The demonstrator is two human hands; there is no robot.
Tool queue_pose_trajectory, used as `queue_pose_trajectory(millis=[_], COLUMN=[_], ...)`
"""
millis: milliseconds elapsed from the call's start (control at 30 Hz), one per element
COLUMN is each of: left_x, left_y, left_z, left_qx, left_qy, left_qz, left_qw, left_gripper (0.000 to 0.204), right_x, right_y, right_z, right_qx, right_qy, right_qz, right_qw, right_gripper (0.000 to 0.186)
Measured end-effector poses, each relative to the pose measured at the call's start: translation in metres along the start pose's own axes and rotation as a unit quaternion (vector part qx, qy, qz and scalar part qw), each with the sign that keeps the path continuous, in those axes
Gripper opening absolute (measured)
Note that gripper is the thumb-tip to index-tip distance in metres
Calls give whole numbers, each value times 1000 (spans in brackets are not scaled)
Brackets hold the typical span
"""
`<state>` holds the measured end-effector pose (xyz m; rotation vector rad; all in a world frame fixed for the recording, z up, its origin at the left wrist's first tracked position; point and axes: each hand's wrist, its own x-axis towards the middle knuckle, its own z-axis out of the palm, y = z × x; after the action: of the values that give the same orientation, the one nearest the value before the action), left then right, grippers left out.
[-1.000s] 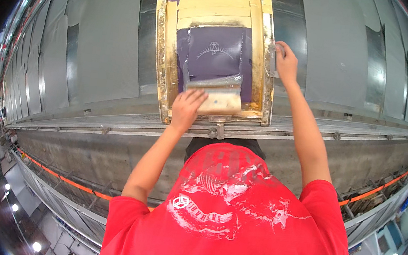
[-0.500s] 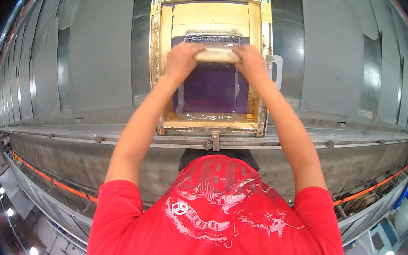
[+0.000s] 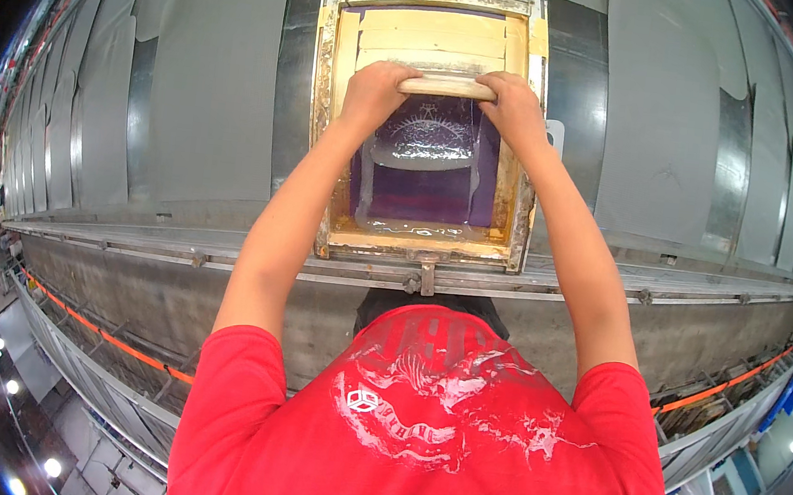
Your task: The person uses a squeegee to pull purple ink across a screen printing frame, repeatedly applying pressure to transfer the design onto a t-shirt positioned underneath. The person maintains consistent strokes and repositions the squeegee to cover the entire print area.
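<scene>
My left hand (image 3: 377,91) and my right hand (image 3: 513,108) grip the two ends of a pale squeegee (image 3: 446,86), held crosswise over the upper part of a screen in a worn metal frame (image 3: 329,57). Cream tape strips (image 3: 431,39) cover the screen's top end. Below the squeegee, the purple mesh (image 3: 421,199) shows a white line design and a glossy wet band, with whitish smears along its sides and bottom. A pale handle-like piece (image 3: 554,136) shows just outside the frame's right side, behind my right wrist.
Overlapping grey sheets (image 3: 190,100) cover the long table on both sides, with dark shiny strips between some. A metal rail (image 3: 174,249) runs along the near edge. Orange strips (image 3: 112,334) run low at left and right. My red-shirted torso fills the lower middle.
My right hand left the frame's right side and took hold of the squeegee; both hands carried it from the screen's lower end to the upper part. A glossy band now lies below it.
</scene>
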<state>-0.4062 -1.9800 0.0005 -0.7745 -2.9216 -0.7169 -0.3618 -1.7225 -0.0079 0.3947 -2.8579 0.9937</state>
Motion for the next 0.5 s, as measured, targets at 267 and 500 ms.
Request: queue_pose_trajectory(millis=[267,500], left_x=[-116,-97], left_y=[25,16], left_z=[14,1], left_qx=[-41,-43], left_qy=[1,-5], left_qz=[22,39], left_qw=[999,998], left_gripper=[43,45], right_x=[-119,-94], right_y=[-45,-44], right_z=[25,9], right_qx=[34,30], right_qy=[-33,-28], right_qz=[13,5], right_qw=[999,999], right_gripper=[54,52])
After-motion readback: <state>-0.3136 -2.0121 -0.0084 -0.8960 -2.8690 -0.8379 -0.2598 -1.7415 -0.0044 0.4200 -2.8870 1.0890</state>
